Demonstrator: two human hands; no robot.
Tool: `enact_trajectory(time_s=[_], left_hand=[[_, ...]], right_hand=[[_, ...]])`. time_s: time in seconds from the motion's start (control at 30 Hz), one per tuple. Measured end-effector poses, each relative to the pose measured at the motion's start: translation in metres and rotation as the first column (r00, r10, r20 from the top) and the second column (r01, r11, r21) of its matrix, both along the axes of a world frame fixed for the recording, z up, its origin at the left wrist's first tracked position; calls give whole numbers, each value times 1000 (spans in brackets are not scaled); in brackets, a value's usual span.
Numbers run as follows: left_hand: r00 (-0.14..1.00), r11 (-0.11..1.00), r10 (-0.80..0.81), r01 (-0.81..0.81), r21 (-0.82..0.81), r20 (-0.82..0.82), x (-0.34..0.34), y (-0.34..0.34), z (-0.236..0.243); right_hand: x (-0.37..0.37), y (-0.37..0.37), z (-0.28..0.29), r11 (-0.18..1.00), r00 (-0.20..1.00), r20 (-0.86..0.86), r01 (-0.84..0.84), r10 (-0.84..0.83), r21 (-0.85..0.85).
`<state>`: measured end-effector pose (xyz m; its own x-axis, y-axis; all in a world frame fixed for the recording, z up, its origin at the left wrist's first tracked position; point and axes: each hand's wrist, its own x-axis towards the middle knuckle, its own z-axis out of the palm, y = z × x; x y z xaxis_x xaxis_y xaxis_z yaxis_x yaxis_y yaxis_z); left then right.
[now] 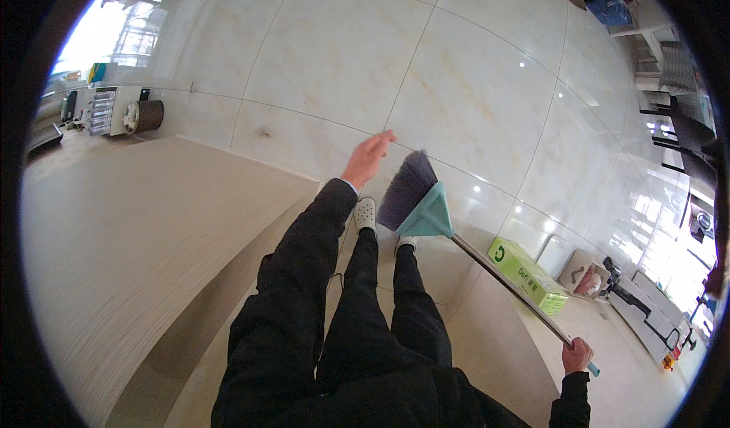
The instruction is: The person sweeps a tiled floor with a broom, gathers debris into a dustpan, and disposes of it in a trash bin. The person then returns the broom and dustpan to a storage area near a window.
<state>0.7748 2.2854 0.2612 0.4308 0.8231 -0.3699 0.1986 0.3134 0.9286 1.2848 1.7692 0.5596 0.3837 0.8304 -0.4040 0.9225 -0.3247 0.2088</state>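
Note:
A broom (pixel 427 215) with a teal head, dark grey-purple bristles and a metal handle is held in my right hand (pixel 578 354), whose fingers wrap the handle near its teal end. The head is raised toward the front, bristles fanned up and to the left, above my shoes. My left hand (pixel 369 158) reaches forward just left of the bristles, apart from them. Nothing shows in it; its fingers are loosely bent, with one pointing out to the right. Both my sleeves are black.
A pale wood-grain tabletop (pixel 152 230) fills the left side. On a beige surface at the right lie a green box (pixel 527 274) and several other items. Large glossy tiles cover the floor (pixel 342 55). A round bin (pixel 144 115) stands far left; dark chairs (pixel 684 135) are far right.

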Motion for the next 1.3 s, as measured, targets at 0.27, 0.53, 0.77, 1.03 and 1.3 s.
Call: enact_trajectory(time_s=[0.27,0.53,0.77,1.03,1.3], left_hand=[[784,831,-533,556,-21,-318,5,-1,3],[745,777,-619,627,-57,-251,-15,-19,-13],[489,606,-714,790,-94,-501,-21,-34,-32],[968,686,207,-40,-727,142,-44,0,-32],[849,820,430,-225,-526,308,-38,24,-5]], right_hand=[[5,14,11,997,999,-11,-48,49,53],[6,17,9,1000,998,-57,3,-3,1],[2,19,7,999,1000,7,-1,1,-35],[1,16,-1,999,999,-14,34,-35,-35],[-14,28,-16,999,998,-51,42,-40,29]])
